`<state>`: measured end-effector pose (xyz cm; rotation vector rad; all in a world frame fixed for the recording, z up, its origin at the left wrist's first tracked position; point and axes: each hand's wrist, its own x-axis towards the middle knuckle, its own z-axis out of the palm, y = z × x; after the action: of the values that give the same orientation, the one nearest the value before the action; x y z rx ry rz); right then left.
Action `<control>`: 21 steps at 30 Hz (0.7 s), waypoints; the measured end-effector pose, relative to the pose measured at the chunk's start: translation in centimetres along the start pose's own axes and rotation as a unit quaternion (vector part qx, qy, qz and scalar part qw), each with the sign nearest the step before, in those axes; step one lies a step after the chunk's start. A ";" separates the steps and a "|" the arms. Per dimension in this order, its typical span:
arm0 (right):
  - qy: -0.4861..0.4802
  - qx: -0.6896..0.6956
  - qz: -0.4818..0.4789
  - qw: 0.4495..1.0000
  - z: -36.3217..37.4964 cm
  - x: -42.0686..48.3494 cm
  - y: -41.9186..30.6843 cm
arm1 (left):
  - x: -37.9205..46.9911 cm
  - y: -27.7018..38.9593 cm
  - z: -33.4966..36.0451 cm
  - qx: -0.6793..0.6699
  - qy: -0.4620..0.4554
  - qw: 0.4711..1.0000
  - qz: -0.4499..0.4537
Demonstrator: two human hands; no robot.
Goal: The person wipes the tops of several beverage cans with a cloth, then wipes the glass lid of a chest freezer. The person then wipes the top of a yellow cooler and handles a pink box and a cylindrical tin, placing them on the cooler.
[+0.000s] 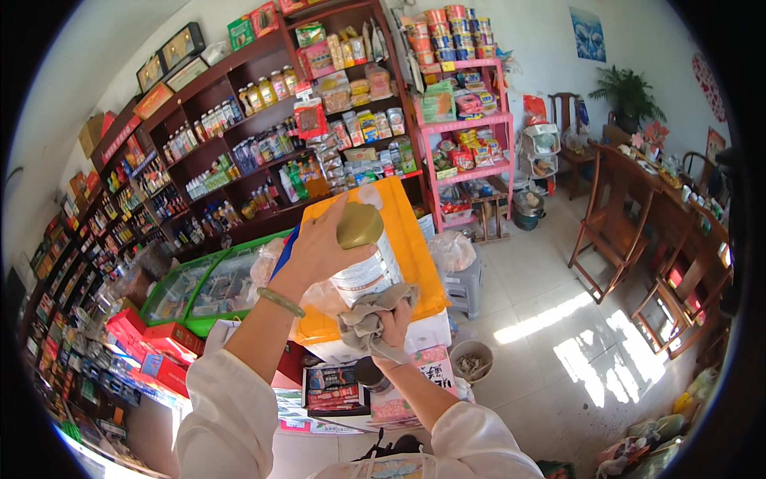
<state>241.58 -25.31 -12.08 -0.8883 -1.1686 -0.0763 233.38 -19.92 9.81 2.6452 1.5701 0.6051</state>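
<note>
My left hand (326, 242) grips a large white can (369, 276) by its gold-coloured lid (359, 226), thumb and fingers on opposite sides. A bracelet circles the left wrist. My right hand (395, 323) is closed on a crumpled grey-brown cloth (366, 317), held against the lower part of the can. The can is tilted over an orange sheet (408, 239) that covers a white foam box (426, 335). Whether the can's base rests on the sheet cannot be seen. A clear plastic bag lies beside the can.
Green-framed freezer (206, 281) stands left, with stocked wooden shelves (239, 129) behind. An open box of packets (335, 392) and a dark-lidded jar (371, 374) lie near my right forearm. At right are a grey stool (468, 281), a waste bin (473, 361) and wooden chairs (616, 209).
</note>
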 end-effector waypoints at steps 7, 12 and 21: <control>-0.070 0.331 0.503 0.795 -6.9 -4.6 2.2 | -1.8 0.5 1.3 0.156 0.194 0.968 0.013; 0.136 0.287 0.632 0.707 -19.7 -6.2 1.1 | -10.1 -1.9 9.3 -0.172 0.323 0.926 0.089; 0.295 0.130 0.705 0.632 -31.6 -10.6 -1.1 | -22.7 -4.9 24.4 -0.255 -0.039 0.926 -0.277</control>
<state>260.65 -50.24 -23.44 -1.1689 0.3618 1.0027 227.63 -32.11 -21.09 1.7301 1.7283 0.7263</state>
